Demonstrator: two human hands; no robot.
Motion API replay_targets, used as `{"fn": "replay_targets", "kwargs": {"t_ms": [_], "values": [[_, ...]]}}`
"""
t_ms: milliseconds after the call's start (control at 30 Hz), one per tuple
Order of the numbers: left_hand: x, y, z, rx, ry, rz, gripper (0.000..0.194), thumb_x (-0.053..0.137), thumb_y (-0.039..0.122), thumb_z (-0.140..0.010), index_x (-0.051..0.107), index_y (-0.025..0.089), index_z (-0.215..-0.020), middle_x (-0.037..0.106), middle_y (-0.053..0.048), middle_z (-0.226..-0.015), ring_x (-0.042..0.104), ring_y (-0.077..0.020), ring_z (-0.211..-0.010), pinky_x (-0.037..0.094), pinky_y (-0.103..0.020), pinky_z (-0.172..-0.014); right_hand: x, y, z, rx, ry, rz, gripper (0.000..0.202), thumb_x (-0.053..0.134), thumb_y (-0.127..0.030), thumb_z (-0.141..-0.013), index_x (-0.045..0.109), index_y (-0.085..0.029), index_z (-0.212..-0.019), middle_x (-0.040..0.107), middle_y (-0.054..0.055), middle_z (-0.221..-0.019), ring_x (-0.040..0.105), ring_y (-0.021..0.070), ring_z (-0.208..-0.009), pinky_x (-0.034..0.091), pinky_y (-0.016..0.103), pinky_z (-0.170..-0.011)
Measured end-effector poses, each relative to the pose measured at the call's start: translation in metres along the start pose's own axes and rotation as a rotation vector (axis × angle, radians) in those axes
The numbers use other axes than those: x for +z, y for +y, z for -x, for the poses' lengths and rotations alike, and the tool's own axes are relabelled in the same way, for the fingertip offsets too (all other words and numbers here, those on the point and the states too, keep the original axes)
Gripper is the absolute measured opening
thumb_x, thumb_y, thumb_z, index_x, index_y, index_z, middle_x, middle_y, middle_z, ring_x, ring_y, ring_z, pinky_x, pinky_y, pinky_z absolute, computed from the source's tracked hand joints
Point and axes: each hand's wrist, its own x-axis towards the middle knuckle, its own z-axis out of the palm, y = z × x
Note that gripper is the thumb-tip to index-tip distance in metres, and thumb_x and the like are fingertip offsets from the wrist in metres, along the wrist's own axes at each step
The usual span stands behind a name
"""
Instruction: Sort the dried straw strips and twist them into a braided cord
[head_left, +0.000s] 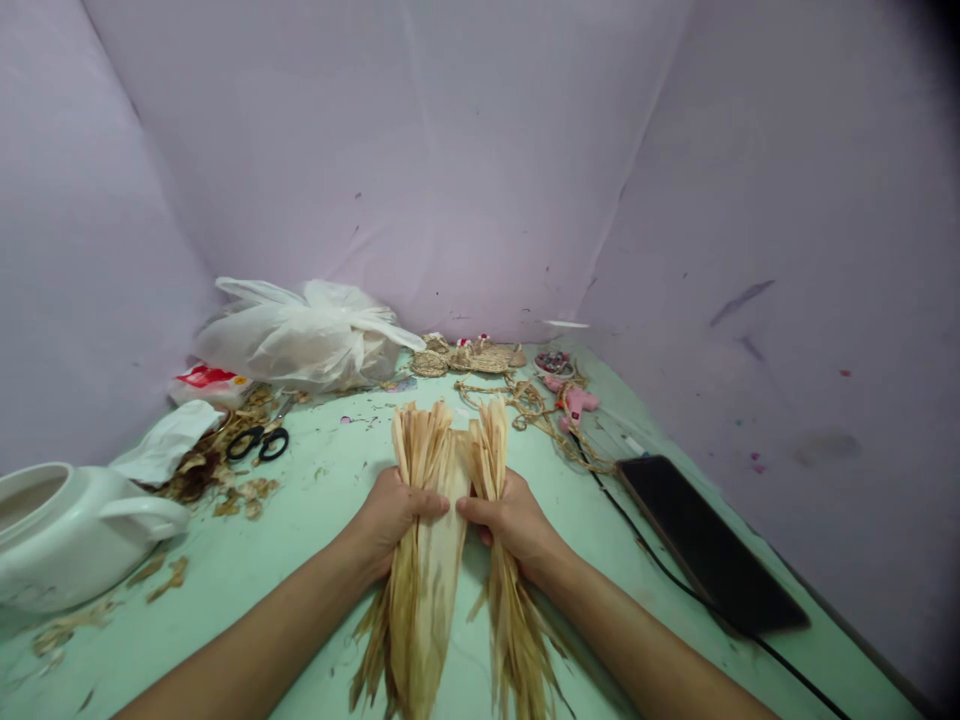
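Two bundles of dried corn husks hang side by side over the green tabletop, at the middle of the head view. My left hand [401, 515] is closed round the left corn husk bundle [429, 610], its thumb pressed across the front. Round the right corn husk bundle [506, 630], my right hand [510, 520] is closed too, with its thumb pointing at the other thumb. Both bundles have cut, bunched tops above the fists and loose frayed strips below. A wide flat husk shows on the inner side of the left one. The fingers behind the bundles are mostly hidden.
Black-handled scissors [259, 442] lie by brown husk scraps [199, 465] on the left, near a white pot [75, 530]. Behind stands a white plastic bag [307, 335]. On the right are a pink glue gun [576, 402], twine [529, 400] and a black tablet-like slab [709, 540] with a cable.
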Motion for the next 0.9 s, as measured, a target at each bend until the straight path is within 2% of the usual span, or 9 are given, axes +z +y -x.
{"fn": "replay_targets", "kwargs": {"t_ms": [133,300,467,533,633,700,833,900], "values": [[-0.002,-0.002,-0.002,0.006,0.043,-0.025,0.035,0.065,0.006,-0.043,0.064,0.005,-0.079,0.064,-0.008,-0.059,0.061,-0.0253,-0.054,0.049,-0.04,-0.056,0.003,-0.002,0.001,-0.012,0.023,0.032,0.018,0.055,-0.014,-0.052,0.044,-0.017,-0.066,0.04,-0.009,-0.046,0.032,0.0047,-0.036,0.028,0.018,-0.032],[-0.001,-0.002,-0.003,0.017,0.021,-0.023,0.035,0.067,0.008,-0.042,0.062,0.006,-0.076,0.064,-0.008,-0.059,0.06,-0.0246,-0.054,0.049,-0.04,-0.055,0.006,-0.002,-0.001,-0.041,0.062,0.137,0.019,0.048,-0.011,-0.049,0.047,-0.016,-0.067,0.041,-0.008,-0.047,0.034,0.0059,-0.04,0.03,0.018,-0.036],[-0.003,-0.001,-0.004,0.007,0.1,-0.031,0.034,0.067,0.005,-0.039,0.06,0.007,-0.072,0.061,-0.004,-0.055,0.058,-0.0198,-0.052,0.048,-0.031,-0.05,-0.003,0.001,-0.009,-0.115,0.259,0.258,0.015,0.048,-0.012,-0.05,0.047,-0.016,-0.064,0.045,-0.006,-0.048,0.039,0.0078,-0.042,0.034,0.019,-0.039],[-0.006,0.002,-0.006,0.008,0.139,-0.035,0.031,0.067,0.005,-0.039,0.059,0.007,-0.069,0.059,-0.002,-0.053,0.055,-0.0138,-0.046,0.045,-0.024,-0.044,-0.013,0.001,-0.014,-0.102,0.311,0.242,0.011,0.048,-0.012,-0.05,0.045,-0.017,-0.059,0.044,-0.006,-0.046,0.039,0.0079,-0.039,0.033,0.019,-0.036],[-0.013,0.008,-0.01,0.005,0.21,-0.083,0.022,0.066,0.008,-0.041,0.052,0.01,-0.058,0.047,0.004,-0.04,0.038,-0.0037,-0.032,0.027,-0.014,-0.03,-0.032,-0.003,-0.023,-0.113,0.429,0.157,0.009,0.051,-0.012,-0.05,0.046,-0.017,-0.056,0.045,-0.006,-0.045,0.041,0.0079,-0.039,0.035,0.019,-0.036],[-0.021,0.014,-0.013,-0.002,0.222,-0.132,0.021,0.066,0.009,-0.043,0.048,0.011,-0.054,0.041,0.006,-0.037,0.03,-0.0013,-0.029,0.018,-0.013,-0.028,-0.045,-0.01,-0.026,-0.112,0.529,0.053,0.01,0.054,-0.012,-0.05,0.048,-0.016,-0.057,0.047,-0.006,-0.045,0.043,0.0077,-0.039,0.038,0.019,-0.036],[-0.04,0.032,-0.018,-0.054,0.184,-0.22,0.02,0.065,0.006,-0.045,0.048,0.011,-0.055,0.042,0.005,-0.037,0.031,-0.0021,-0.03,0.021,-0.013,-0.028,-0.067,-0.036,-0.026,-0.125,0.615,-0.255,0.014,0.056,-0.009,-0.049,0.052,-0.015,-0.061,0.051,-0.005,-0.048,0.049,0.008,-0.042,0.046,0.018,-0.043],[-0.049,0.043,-0.018,-0.096,0.189,-0.257,0.02,0.065,0.005,-0.045,0.052,0.011,-0.06,0.048,0.002,-0.039,0.041,-0.0071,-0.032,0.032,-0.017,-0.03,-0.078,-0.052,-0.022,-0.114,0.613,-0.394,0.014,0.054,-0.008,-0.05,0.051,-0.014,-0.062,0.052,-0.003,-0.048,0.051,0.009,-0.043,0.049,0.019,-0.044]]}}
